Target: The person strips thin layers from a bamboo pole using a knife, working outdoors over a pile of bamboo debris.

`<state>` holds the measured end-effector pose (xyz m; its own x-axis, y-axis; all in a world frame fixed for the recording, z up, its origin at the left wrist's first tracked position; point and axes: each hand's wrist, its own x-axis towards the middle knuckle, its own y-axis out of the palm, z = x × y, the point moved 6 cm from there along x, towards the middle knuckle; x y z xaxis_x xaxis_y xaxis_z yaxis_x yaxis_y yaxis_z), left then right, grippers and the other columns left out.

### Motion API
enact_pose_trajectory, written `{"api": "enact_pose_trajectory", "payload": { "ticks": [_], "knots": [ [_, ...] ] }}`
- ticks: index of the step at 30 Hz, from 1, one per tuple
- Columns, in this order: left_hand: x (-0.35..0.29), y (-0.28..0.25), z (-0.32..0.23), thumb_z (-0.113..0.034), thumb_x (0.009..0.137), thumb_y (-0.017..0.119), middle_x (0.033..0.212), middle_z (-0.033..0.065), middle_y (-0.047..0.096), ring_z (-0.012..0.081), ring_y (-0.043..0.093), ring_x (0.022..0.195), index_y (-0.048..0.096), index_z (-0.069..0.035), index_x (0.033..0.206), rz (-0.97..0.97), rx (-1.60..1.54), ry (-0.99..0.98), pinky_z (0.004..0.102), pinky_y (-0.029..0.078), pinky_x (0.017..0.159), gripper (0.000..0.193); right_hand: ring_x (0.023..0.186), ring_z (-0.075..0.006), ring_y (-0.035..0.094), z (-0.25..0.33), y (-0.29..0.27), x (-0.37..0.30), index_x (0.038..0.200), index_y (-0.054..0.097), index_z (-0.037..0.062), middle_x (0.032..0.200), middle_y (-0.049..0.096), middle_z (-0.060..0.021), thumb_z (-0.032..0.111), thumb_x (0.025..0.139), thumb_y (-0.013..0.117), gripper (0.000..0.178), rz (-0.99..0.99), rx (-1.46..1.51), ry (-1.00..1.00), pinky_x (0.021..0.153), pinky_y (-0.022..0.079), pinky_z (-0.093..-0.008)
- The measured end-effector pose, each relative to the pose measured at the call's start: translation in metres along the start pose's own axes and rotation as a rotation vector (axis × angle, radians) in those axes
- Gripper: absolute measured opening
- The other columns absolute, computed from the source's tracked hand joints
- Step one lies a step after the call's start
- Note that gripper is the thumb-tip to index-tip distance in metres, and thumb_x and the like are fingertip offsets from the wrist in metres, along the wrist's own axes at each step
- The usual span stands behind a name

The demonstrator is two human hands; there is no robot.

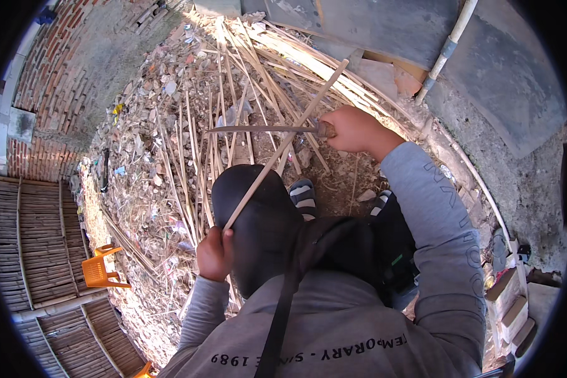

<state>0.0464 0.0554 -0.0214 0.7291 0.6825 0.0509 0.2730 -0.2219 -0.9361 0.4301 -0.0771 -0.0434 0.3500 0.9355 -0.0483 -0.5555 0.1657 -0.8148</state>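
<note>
My left hand (213,255) is closed round the near end of a long, pale bamboo strip (259,179). From there the strip slants up and away to the right, over my black-clad leg. In my right hand (356,131) is the short brown handle of a long-bladed knife (252,128). Its narrow, dark blade points left and crosses the strip at about mid-length, just left of the handle. Whether the edge bites into the bamboo cannot be made out. My fingers hide most of the strip's near end.
Many split bamboo strips (192,135) lie on the littered ground ahead. An orange plastic chair (101,269) lies at the left by a bamboo slat panel (41,233). Brick wall (57,69) rises at far left; a pale pole (448,47) leans at far right.
</note>
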Motion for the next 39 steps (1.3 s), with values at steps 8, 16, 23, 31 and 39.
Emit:
{"api": "enact_pose_trajectory", "payload": {
  "ticks": [8,16,23,31,39],
  "knots": [
    [0.002,-0.001,-0.002,-0.033,0.101,0.057,0.069,0.0234,0.061,0.0480,0.061,0.066,0.054,-0.005,0.083,0.002,0.007,0.020,0.0561,0.045,0.057,0.034,0.088,-0.0418,0.067,-0.034,-0.022,-0.007,0.104,0.069,0.0053,0.090,0.069,-0.0221,0.022,0.077,0.072,0.032,-0.127,-0.022,0.083,0.079,0.053,-0.0498],
    [0.001,0.000,-0.001,-0.033,0.101,0.057,0.067,0.0244,0.060,0.0484,0.061,0.064,0.053,-0.005,0.082,-0.004,0.040,0.018,0.0575,0.044,0.056,0.034,0.088,-0.0422,0.067,-0.003,-0.019,-0.007,0.104,0.068,0.0058,0.090,0.069,-0.0219,0.020,0.076,0.071,0.032,-0.064,-0.142,0.115,0.080,0.053,-0.0521],
    [0.003,-0.001,-0.004,-0.031,0.100,0.058,0.067,0.0244,0.060,0.0479,0.061,0.063,0.053,-0.004,0.082,-0.023,0.019,0.043,0.0567,0.044,0.055,0.033,0.094,-0.0393,0.068,-0.028,-0.013,-0.007,0.102,0.069,0.0063,0.093,0.071,-0.0172,0.019,0.076,0.070,0.029,-0.084,-0.113,0.106,0.083,0.054,-0.0512],
    [0.000,0.001,0.001,-0.032,0.100,0.059,0.067,0.0225,0.060,0.0462,0.061,0.061,0.053,-0.005,0.083,-0.014,0.006,0.036,0.0544,0.045,0.053,0.033,0.092,-0.0415,0.068,0.004,-0.022,-0.010,0.105,0.068,0.0058,0.092,0.070,-0.0202,0.019,0.076,0.069,0.032,-0.097,-0.183,0.158,0.080,0.054,-0.0529],
    [0.001,-0.002,-0.004,-0.033,0.101,0.058,0.066,0.0221,0.061,0.0460,0.061,0.061,0.053,-0.005,0.083,-0.027,0.042,0.046,0.0547,0.045,0.054,0.034,0.090,-0.0411,0.068,-0.017,-0.011,-0.007,0.102,0.068,0.0084,0.091,0.070,-0.0200,0.026,0.077,0.072,0.031,-0.088,-0.132,0.132,0.078,0.054,-0.0524]
  ]
}}
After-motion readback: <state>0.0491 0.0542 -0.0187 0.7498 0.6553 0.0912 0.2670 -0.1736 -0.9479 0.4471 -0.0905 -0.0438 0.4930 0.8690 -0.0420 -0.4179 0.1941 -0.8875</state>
